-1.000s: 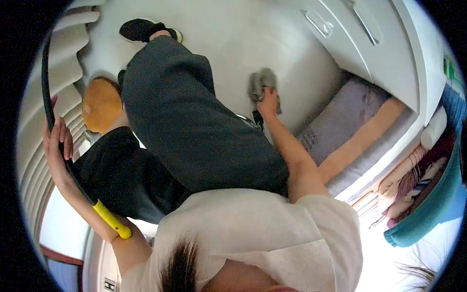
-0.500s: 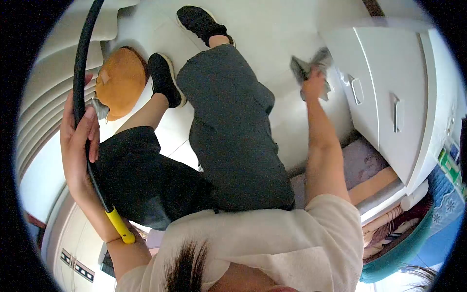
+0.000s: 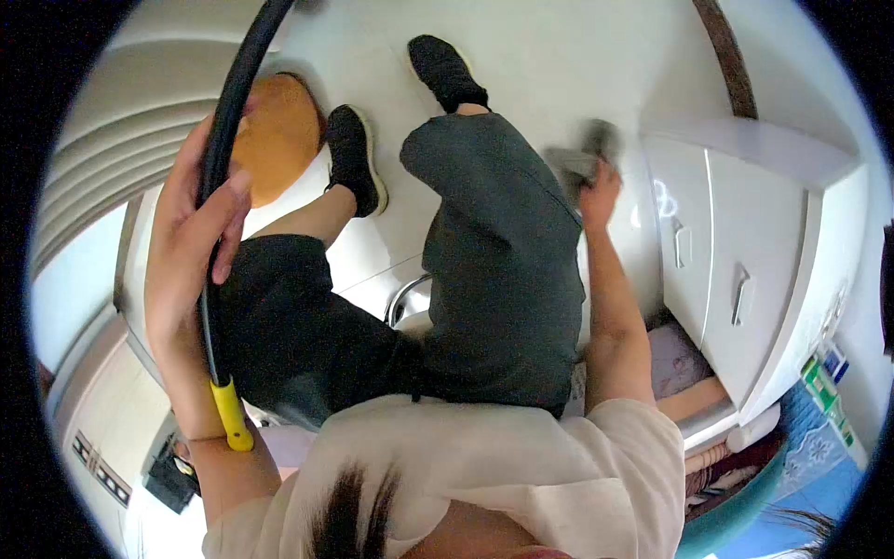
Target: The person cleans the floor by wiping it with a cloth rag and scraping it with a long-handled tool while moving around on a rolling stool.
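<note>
My left hand (image 3: 182, 247) is closed around a long black pole (image 3: 233, 112). The pole's yellow end (image 3: 231, 419) lies along my left forearm, while its other end runs out of view at the top. Low over the pale tiled floor, my right hand (image 3: 601, 196) grips a grey cloth (image 3: 573, 166), blurred by motion. This hand is to the right of my knee and left of a white drawer cabinet (image 3: 754, 252).
A round orange-brown seat or cushion (image 3: 279, 140) sits by my shoe (image 3: 354, 163). Ribbed cream upholstery (image 3: 140, 140) lines the left. A curved metal leg (image 3: 402, 298) shows beneath me. A teal tub (image 3: 745, 512) with folded fabric stands at lower right.
The view has shifted, so the cabinet and seat appear displaced. My right hand and the grey cloth have moved closer to my knee. My left hand still grips the pole.
</note>
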### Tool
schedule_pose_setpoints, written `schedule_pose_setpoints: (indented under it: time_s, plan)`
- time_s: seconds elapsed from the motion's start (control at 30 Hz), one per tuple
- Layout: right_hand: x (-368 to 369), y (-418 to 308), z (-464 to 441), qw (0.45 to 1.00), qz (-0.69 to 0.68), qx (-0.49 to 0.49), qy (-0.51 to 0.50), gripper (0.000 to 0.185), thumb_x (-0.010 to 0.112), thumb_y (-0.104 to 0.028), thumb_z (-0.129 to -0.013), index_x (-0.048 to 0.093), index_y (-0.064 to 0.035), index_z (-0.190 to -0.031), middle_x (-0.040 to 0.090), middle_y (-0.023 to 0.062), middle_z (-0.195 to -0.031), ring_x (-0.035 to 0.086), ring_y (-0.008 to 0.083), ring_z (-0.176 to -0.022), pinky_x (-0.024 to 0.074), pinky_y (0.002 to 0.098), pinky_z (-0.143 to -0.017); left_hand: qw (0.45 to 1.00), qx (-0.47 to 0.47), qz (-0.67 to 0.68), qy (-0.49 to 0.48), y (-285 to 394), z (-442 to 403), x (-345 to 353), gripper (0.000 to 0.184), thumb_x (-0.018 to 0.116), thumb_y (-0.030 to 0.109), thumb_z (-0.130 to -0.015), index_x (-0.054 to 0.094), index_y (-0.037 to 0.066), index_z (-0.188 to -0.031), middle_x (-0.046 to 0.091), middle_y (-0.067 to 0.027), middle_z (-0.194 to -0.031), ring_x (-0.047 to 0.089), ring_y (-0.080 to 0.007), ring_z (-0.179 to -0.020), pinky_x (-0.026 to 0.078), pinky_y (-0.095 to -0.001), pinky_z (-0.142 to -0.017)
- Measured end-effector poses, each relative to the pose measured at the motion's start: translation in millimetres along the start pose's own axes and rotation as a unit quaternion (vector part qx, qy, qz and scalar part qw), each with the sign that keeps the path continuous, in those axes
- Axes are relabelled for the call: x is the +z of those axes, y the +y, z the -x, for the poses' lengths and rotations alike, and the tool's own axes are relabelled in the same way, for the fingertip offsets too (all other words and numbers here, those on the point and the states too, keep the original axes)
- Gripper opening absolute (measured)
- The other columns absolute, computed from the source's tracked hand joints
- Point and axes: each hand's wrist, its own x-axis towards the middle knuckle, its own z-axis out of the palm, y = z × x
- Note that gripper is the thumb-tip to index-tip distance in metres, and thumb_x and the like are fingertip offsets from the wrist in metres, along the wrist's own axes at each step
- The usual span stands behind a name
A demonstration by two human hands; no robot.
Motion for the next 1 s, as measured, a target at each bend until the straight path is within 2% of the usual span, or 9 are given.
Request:
schedule_pose_setpoints:
  time_s: [0.03, 0.1, 0.23, 0.37, 0.53, 0.63, 0.77, 0.9, 1.0]
  plan:
    - [-3, 6, -8, 0.996, 0.019, 0.067, -0.052, 0.057, 0.061, -0.005, -0.069, 0.046, -0.0080, -0.124, 0.045, 0.0212, -0.123, 0.046, 0.0411, -0.106, 0.0401, 0.0453, -0.090, 1.000, -0.001, 0.000, 0.010, -2, -1, -2, 0.050, 0.052, 0.018, -0.088, 0.038, 0.005, -0.134, 0.037, 0.0059, -0.053, 0.032, -0.0021, -0.035, 0.024, -0.0167, -0.033]
    - [17, 4, -2, 0.990, 0.070, 0.069, -0.100, 0.055, 0.062, -0.008, -0.071, 0.048, -0.0112, -0.124, 0.048, 0.0222, -0.115, 0.050, 0.0391, -0.100, 0.0421, 0.0454, -0.085, 0.999, 0.004, 0.001, 0.032, -5, -5, -8, 0.050, 0.052, 0.017, -0.088, 0.038, 0.005, -0.134, 0.038, 0.0052, -0.054, 0.032, -0.0021, -0.035, 0.023, -0.0168, -0.033]
    - [45, -40, 28, 0.980, 0.044, -0.069, -0.180, 0.053, 0.060, -0.008, -0.071, 0.049, -0.0118, -0.122, 0.048, 0.0220, -0.111, 0.051, 0.0389, -0.099, 0.0426, 0.0454, -0.083, 0.998, -0.004, 0.055, 0.026, -1, -16, -12, 0.052, 0.052, 0.015, -0.088, 0.035, 0.004, -0.136, 0.037, 0.0059, -0.053, 0.028, -0.0013, -0.035, 0.020, -0.0172, -0.033]
    - [39, -64, 18, 0.957, -0.035, -0.131, -0.257, 0.050, 0.058, -0.008, -0.071, 0.051, -0.0125, -0.120, 0.049, 0.0218, -0.108, 0.052, 0.0387, -0.097, 0.0432, 0.0454, -0.082, 0.998, -0.023, 0.057, -0.006, -7, -30, -18, 0.061, 0.058, 0.021, -0.087, 0.029, 0.006, -0.138, 0.042, 0.0039, -0.057, 0.035, -0.0035, -0.037, 0.027, -0.0179, -0.033]
    - [21, -38, -23, 0.954, -0.131, -0.076, -0.261, 0.048, 0.056, -0.009, -0.071, 0.053, -0.0133, -0.118, 0.050, 0.0215, -0.104, 0.053, 0.0385, -0.095, 0.0439, 0.0454, -0.081, 0.989, -0.036, 0.075, -0.119, -26, -31, -31, 0.059, 0.055, 0.014, -0.085, 0.029, 0.004, -0.137, 0.044, 0.0017, -0.061, 0.039, -0.0057, -0.038, 0.031, -0.0186, -0.034]
    - [6, -7, -38, 0.962, -0.130, -0.061, -0.232, 0.050, 0.054, -0.007, -0.068, 0.054, -0.0136, -0.117, 0.050, 0.0218, -0.104, 0.053, 0.0389, -0.095, 0.0446, 0.0450, -0.082, 0.987, -0.037, 0.086, -0.128, -37, -18, -28, 0.057, 0.055, 0.013, -0.085, 0.030, 0.004, -0.135, 0.044, 0.0011, -0.061, 0.039, -0.0062, -0.037, 0.032, -0.0190, -0.033]
    - [-2, 20, -48, 0.970, -0.056, -0.027, -0.233, 0.056, 0.062, -0.011, -0.067, 0.052, -0.0148, -0.122, 0.048, 0.0235, -0.111, 0.051, 0.0391, -0.098, 0.0447, 0.0429, -0.085, 0.995, -0.054, 0.012, -0.085, -19, 25, -33, 0.055, 0.053, 0.011, -0.085, 0.031, 0.003, -0.135, 0.043, 0.0004, -0.061, 0.041, -0.0073, -0.037, 0.034, -0.0195, -0.033]
    - [-15, 14, -39, 0.976, -0.045, -0.030, -0.213, 0.053, 0.062, -0.011, -0.068, 0.054, -0.0104, -0.121, 0.055, 0.0244, -0.101, 0.054, 0.0407, -0.095, 0.0451, 0.0450, -0.084, 0.998, -0.042, 0.022, -0.047, -30, 48, -51, 0.056, 0.052, 0.012, -0.085, 0.031, 0.005, -0.136, 0.044, 0.0005, -0.061, 0.041, -0.0075, -0.037, 0.036, -0.0212, -0.035]
    - [-14, 19, -34, 0.953, -0.165, -0.009, -0.254, 0.067, 0.057, -0.004, -0.063, 0.046, -0.0095, -0.129, 0.052, 0.0251, -0.110, 0.052, 0.0398, -0.104, 0.0436, 0.0419, -0.090, 0.998, -0.063, -0.013, -0.009, -53, 62, -61, 0.055, 0.053, 0.013, -0.085, 0.032, 0.005, -0.135, 0.046, 0.0005, -0.059, 0.042, -0.0078, -0.038, 0.037, -0.0225, -0.036]
